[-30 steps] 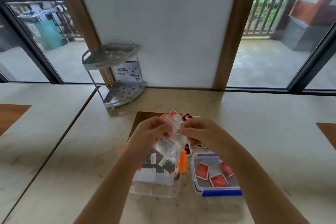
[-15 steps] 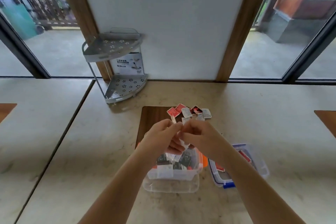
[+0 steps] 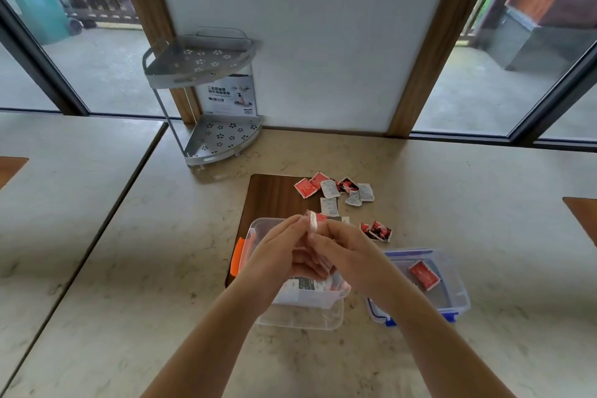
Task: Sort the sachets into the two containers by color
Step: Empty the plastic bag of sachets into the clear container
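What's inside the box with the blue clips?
Inside the box with the blue clips lies one red sachet, near its middle. The right hand and its forearm cover the box's left part, so any more sachets there cannot be seen.

Coming in soft and even from windows (image 3: 97,52) at ten and two o'clock; daylight, overcast, no glare. Casting faint shadow under corner rack (image 3: 206,97) at eleven. Bending straight edges toward frame borders, wide-angle. Smearing slightly around hands (image 3: 310,252) at centre; blurring outdoor scenery at upper corners.
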